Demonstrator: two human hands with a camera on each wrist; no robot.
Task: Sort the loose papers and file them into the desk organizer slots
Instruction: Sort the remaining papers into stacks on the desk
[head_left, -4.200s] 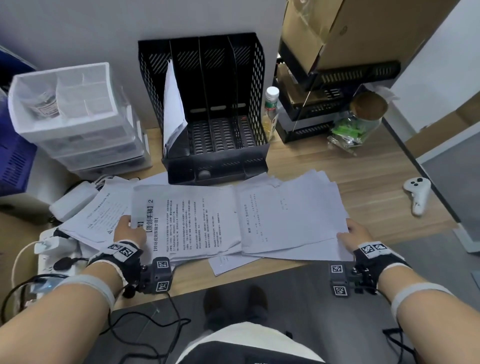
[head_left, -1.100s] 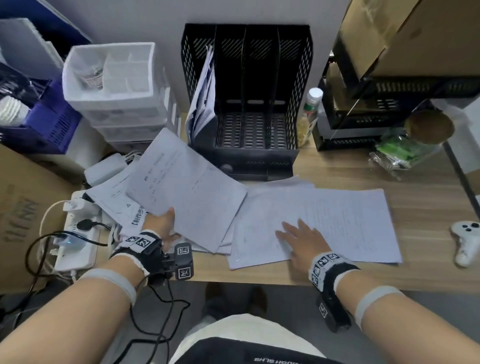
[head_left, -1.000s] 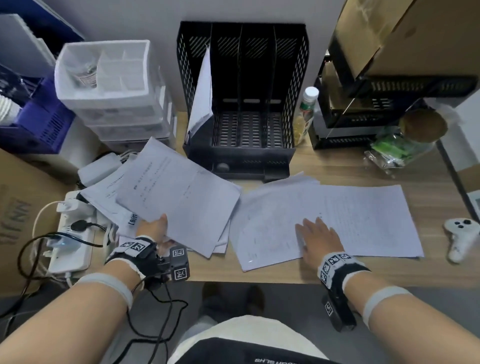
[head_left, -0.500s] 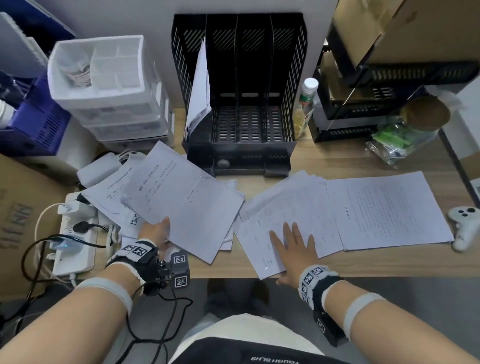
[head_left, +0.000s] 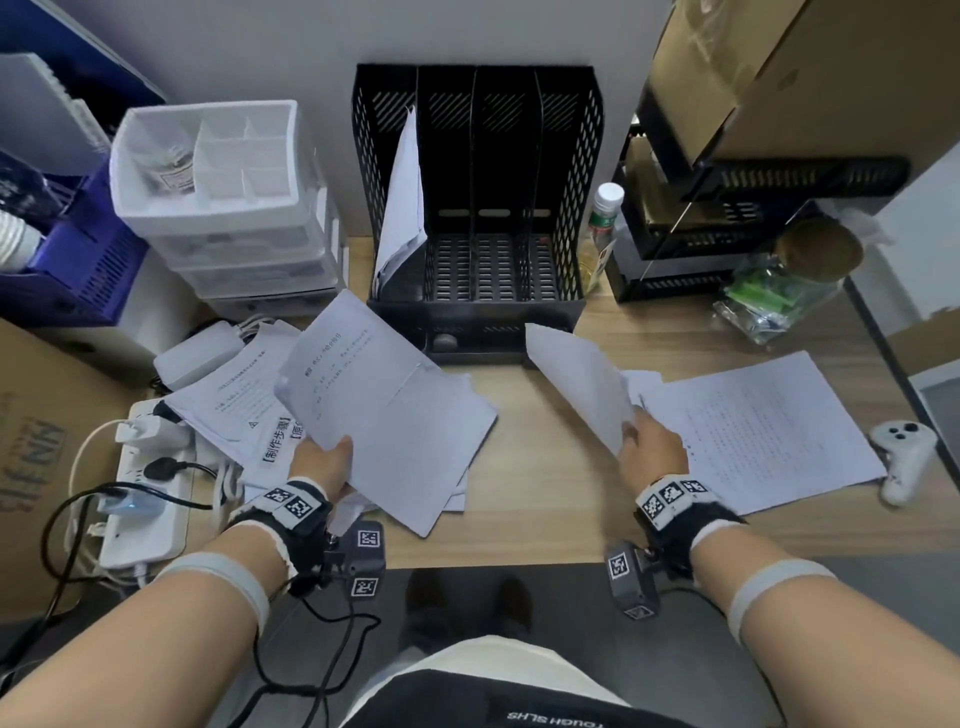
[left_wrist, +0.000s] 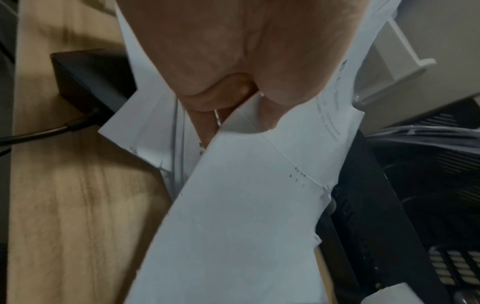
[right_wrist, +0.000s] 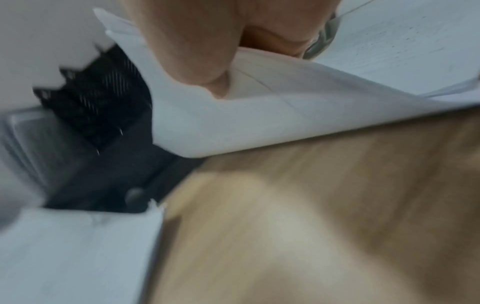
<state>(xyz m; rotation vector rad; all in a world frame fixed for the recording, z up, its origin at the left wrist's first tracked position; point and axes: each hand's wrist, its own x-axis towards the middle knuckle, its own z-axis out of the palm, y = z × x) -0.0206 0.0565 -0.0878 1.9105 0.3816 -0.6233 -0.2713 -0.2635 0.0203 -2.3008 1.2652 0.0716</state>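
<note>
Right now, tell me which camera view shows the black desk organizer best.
The head view: the whole desk organizer shows, with papers standing in its leftmost slot and the other slots bare. The left wrist view catches only dark mesh at its right edge behind the held sheets; the right wrist view shows a blurred piece of its front.

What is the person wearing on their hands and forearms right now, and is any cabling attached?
Both forearms are bare. Each wrist carries a black strap with white trim and black-and-white square tags behind the left hand and the right hand. A small dark camera block with similar tags hangs under each wrist. A pale grey band circles each forearm. Black cables trail from both wrist units.
</note>
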